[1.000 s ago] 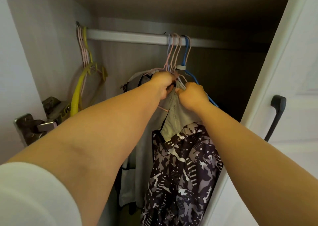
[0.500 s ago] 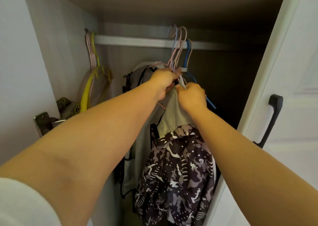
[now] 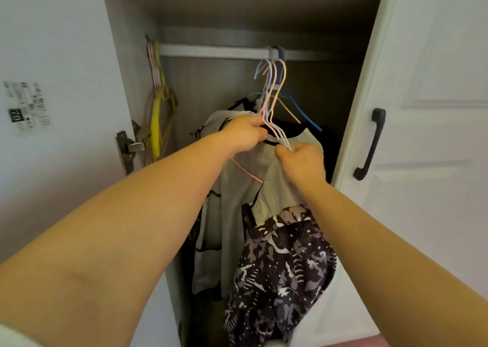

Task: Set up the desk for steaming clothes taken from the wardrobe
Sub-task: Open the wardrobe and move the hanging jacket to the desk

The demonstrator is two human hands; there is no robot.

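Observation:
Inside the open wardrobe both my arms reach up to a bunch of thin wire hangers (image 3: 273, 88), whose hooks hang free just below the rail (image 3: 211, 51). My left hand (image 3: 244, 133) grips the hangers' necks. My right hand (image 3: 301, 163) pinches the lower wires against a light grey mesh garment (image 3: 272, 185). A dark camouflage-patterned garment (image 3: 285, 270) hangs below it, and a pale grey garment (image 3: 221, 230) hangs to its left.
A blue hanger (image 3: 298, 106) stays hooked on the rail behind the bunch. Yellow and pink hangers (image 3: 158, 109) hang at the rail's left end, near a metal hinge (image 3: 126, 146). The white right door carries a black handle (image 3: 369, 146). The left door bears a label (image 3: 25, 106).
The hanger hooks have come off the rail and dropped below it. Both hands, with the clothes, have moved down and toward me; the camera has pulled back.

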